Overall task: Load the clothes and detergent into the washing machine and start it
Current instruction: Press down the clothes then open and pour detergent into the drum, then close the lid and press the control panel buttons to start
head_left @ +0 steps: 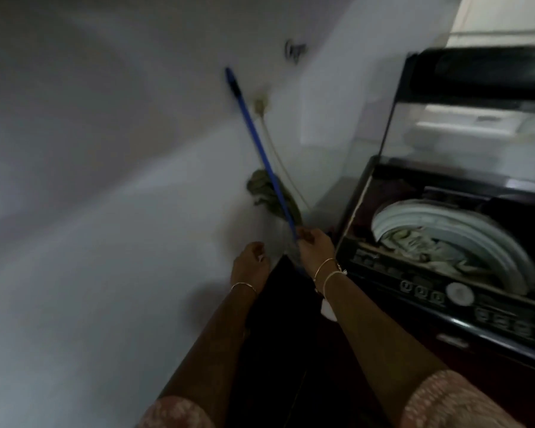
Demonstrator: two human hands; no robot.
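The black top-loading washing machine [445, 307] stands at the right with its glass lid [464, 131] raised. Pale clothes [420, 245] lie inside the drum, and the control panel [457, 293] faces me. My right hand [317, 248] is left of the machine's front corner, fingers closed around the lower part of a blue mop handle [260, 146] that leans on the white wall. My left hand [250, 265] hovers beside it with curled fingers; blur hides whether it holds anything. No detergent is visible.
A green cloth [264, 191] hangs by the wall behind the handle. A wall socket with a pale cord [260, 106] and a metal hook [294, 50] sit higher up. A dark object [278, 319] fills the gap under my arms.
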